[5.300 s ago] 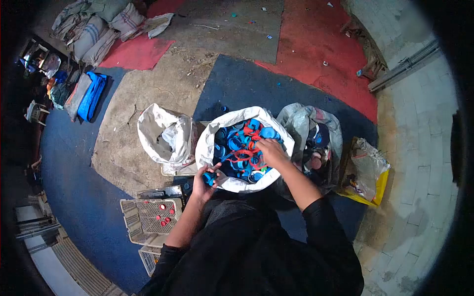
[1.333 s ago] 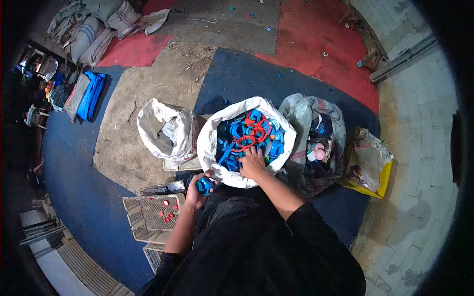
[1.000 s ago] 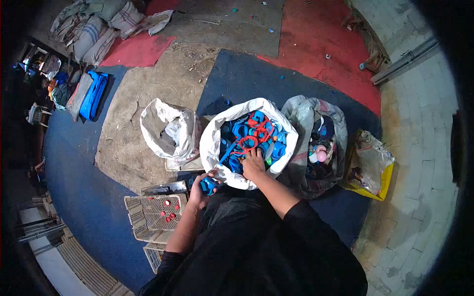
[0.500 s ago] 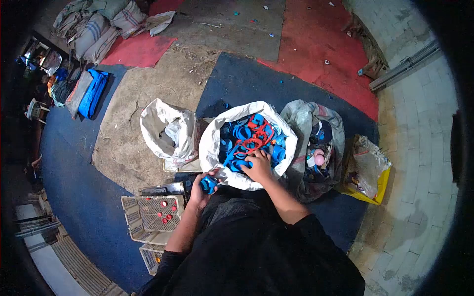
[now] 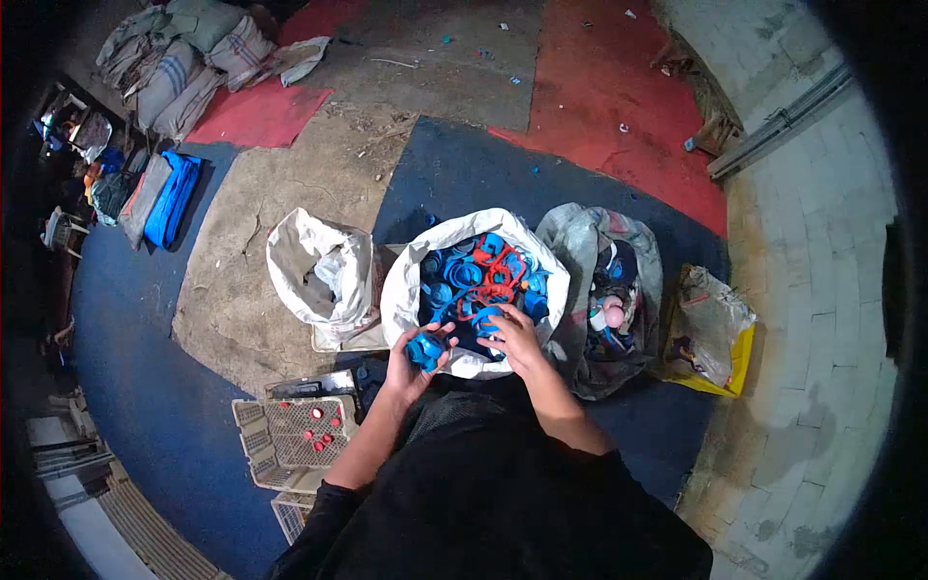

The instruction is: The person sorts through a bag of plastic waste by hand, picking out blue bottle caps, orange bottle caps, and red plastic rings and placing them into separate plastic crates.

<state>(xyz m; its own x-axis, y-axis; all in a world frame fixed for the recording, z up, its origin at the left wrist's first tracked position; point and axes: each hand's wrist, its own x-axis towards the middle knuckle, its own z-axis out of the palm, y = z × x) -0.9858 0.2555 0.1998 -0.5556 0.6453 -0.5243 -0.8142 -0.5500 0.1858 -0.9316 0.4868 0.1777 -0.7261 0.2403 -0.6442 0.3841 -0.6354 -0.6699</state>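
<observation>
In front of me stands a white woven sack (image 5: 399, 280) with a rolled rim, full of blue plastic caps (image 5: 462, 275) and several red plastic rings (image 5: 497, 285). My left hand (image 5: 411, 372) is cupped around a few blue caps (image 5: 425, 350) at the sack's near left edge. Over the near part of the sack, my right hand (image 5: 519, 343) has its fingers curled on a blue ring-like cap (image 5: 485, 320). The two hands are close together but apart.
Left of the sack is a smaller white sack (image 5: 290, 280). To the right are a grey sack (image 5: 565, 338) of mixed plastic and a yellow container (image 5: 739, 362). A beige crate (image 5: 275, 425) with red caps sits near my left arm. Stuffed sacks (image 5: 174, 92) lie far left.
My right hand has come up and back from the pile with a blue cap. My left hand has moved right and up with its caps, nearer the right hand. The view has shifted slightly.
</observation>
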